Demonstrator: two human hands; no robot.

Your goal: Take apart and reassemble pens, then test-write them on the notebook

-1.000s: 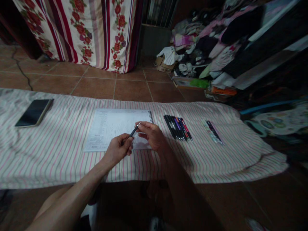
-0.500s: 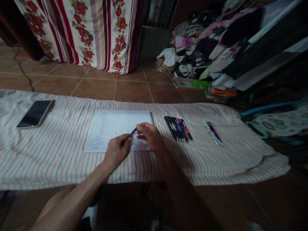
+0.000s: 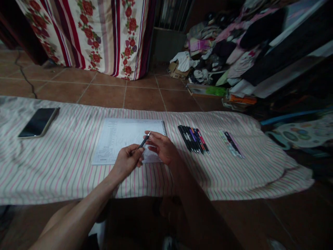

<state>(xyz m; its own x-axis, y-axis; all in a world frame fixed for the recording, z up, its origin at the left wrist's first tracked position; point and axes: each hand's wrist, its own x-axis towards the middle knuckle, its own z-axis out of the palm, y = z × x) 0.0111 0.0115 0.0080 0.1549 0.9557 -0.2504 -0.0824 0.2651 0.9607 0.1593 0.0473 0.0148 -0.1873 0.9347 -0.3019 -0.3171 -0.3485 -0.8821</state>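
Observation:
A dark pen [image 3: 143, 141] is held above the spiral notebook [image 3: 125, 130], its silvery end pointing up and to the right. My left hand [image 3: 128, 159] is closed around the pen's lower part. At the silvery end, the thumb and index finger of my right hand [image 3: 162, 146] pinch the pen, while its other fingers curl loosely below. Beneath both hands lies the notebook's page, with printed lines on its left side and the coil on its right edge. Several pens [image 3: 193, 139] lie side by side just right of the notebook.
Pink and grey striped cloth [image 3: 70, 156] covers the long low surface. A smartphone [image 3: 39, 122] rests at the left. Farther right lie a few slim patterned items [image 3: 231, 144]. Beyond are a floral curtain [image 3: 104, 38], tiled floor and a heap of clothes [image 3: 208, 48].
The pen has tilted more upright, and its silvery end now shows at the right fingertips. My left hand has shifted its grip slightly; the right hand has barely moved.

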